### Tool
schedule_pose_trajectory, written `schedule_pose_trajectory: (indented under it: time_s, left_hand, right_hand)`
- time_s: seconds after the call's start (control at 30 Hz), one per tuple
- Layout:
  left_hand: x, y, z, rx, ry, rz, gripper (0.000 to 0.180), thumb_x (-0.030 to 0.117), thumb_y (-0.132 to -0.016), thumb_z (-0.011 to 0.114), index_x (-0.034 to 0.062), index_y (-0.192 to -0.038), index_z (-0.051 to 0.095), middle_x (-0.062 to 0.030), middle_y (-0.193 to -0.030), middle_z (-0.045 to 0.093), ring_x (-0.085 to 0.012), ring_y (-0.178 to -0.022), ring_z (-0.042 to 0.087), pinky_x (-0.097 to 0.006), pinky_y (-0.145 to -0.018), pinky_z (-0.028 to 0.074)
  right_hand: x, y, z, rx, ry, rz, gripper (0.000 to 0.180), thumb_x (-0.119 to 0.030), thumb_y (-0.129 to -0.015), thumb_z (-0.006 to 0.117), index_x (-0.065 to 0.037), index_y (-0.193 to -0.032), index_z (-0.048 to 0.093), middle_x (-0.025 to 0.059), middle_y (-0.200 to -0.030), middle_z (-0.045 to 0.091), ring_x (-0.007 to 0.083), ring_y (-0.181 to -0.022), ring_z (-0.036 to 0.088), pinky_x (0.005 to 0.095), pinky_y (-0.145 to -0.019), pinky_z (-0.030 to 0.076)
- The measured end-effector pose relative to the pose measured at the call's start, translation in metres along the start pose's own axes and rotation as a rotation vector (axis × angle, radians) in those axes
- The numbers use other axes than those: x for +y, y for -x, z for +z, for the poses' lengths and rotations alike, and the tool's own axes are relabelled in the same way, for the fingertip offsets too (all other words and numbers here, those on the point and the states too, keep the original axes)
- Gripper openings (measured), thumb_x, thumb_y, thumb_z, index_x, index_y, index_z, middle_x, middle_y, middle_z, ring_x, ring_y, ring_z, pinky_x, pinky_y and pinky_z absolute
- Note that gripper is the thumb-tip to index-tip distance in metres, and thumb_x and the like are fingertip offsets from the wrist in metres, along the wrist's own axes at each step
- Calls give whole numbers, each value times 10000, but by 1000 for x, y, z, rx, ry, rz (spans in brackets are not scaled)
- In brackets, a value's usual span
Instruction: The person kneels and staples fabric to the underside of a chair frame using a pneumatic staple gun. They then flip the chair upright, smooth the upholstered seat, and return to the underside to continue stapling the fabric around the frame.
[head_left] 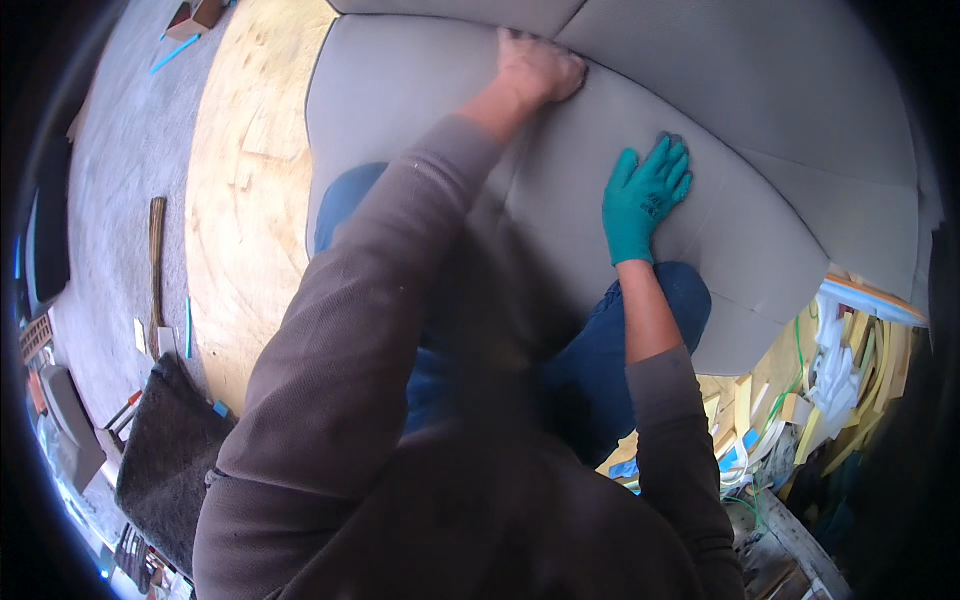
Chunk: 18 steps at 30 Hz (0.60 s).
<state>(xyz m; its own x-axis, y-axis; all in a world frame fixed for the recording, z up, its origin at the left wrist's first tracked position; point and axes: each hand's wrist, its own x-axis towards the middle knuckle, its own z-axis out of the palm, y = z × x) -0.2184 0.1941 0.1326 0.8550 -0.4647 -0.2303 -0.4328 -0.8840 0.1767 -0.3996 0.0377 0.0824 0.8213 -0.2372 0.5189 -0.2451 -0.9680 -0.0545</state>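
Observation:
A grey upholstered seat cushion [400, 90] fills the upper middle, and a grey backrest [750, 80] rises behind it along a curved seam. My bare left hand [540, 68] presses at that seam on the far side. Its fingertips are tucked out of sight, so I cannot tell how the fingers are set. In a teal glove with dark fingertips, my right hand [645, 195] lies open on the cushion, holding nothing. My blue-trousered knees [682, 300] rest against or on the cushion; the contact is partly hidden.
A pale wooden board [250, 180] runs along the left of the cushion, beside grey carpet [125, 210]. A bundle of thin brown sticks [157, 260] and a dark fabric piece [170, 460] lie there. Foam strips and scraps [860, 370] are heaped at right.

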Motion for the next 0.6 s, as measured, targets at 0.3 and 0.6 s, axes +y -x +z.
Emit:
schedule_pose_trajectory:
  time_s: [0.3, 0.6]
  left_hand:
    - [-3, -4, 8, 57, -10, 55, 517, 331, -1048, 295, 180, -1326, 703, -82, -1427, 651, -256, -1362, 554, -612, -1175, 208]
    - [-17, -8, 21, 217, -43, 137, 467, 378, -1054, 333, 151, -1176, 722, -131, -1211, 741, -342, -1147, 691, -655, -1088, 350]
  right_hand:
    - [0, 2, 2, 7, 15, -6, 614, -335, -1032, 518, 64, -1492, 445, 285, -1549, 445, 448, -1465, 381, 603, -1218, 218]
    - [-3, 2, 3, 0, -15, 19, 626, -324, -1019, 535, 56, -1506, 434, 279, -1570, 423, 441, -1499, 331, 608, -1231, 170]
